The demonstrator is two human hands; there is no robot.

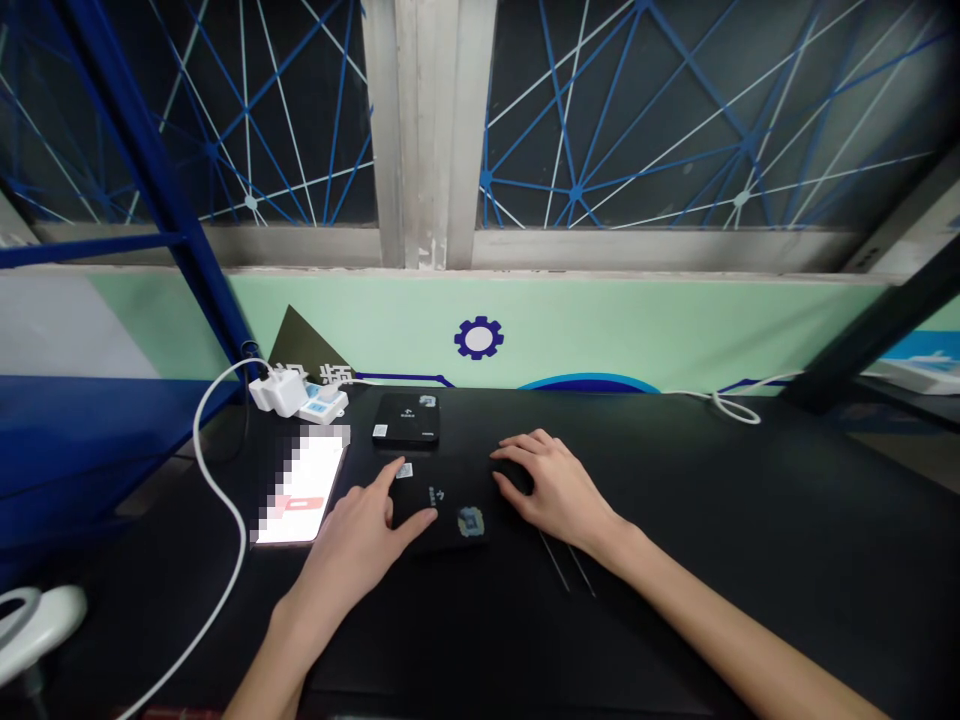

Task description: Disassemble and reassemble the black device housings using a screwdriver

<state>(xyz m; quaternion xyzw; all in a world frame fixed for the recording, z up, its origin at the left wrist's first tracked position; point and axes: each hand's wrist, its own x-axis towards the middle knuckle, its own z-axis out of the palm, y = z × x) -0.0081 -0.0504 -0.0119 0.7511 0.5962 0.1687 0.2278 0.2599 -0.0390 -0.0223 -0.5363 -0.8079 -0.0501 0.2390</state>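
My left hand (pixel 371 530) lies with thumb and index finger spread on a flat black box (pixel 450 490), touching its left part. This box carries a small white label, a pale logo and a peeling sticker at its near right corner. My right hand (pixel 551 485) rests on the table to the right of the box, fingers bent, thumb apart from them. Two thin metal prongs (pixel 556 565), perhaps of tweezers, stick out from below this hand; their other end is hidden. Behind the first box sits a second, similar black box (pixel 407 419).
A lit phone (pixel 304 490) lies left of my left hand on the black table (pixel 712 500). Beyond it stand a white charger (pixel 279 393) and a power strip (pixel 324 404). A white cable (pixel 232 500) curves down the left side. A white rounded device (pixel 45 625) is at the left edge.
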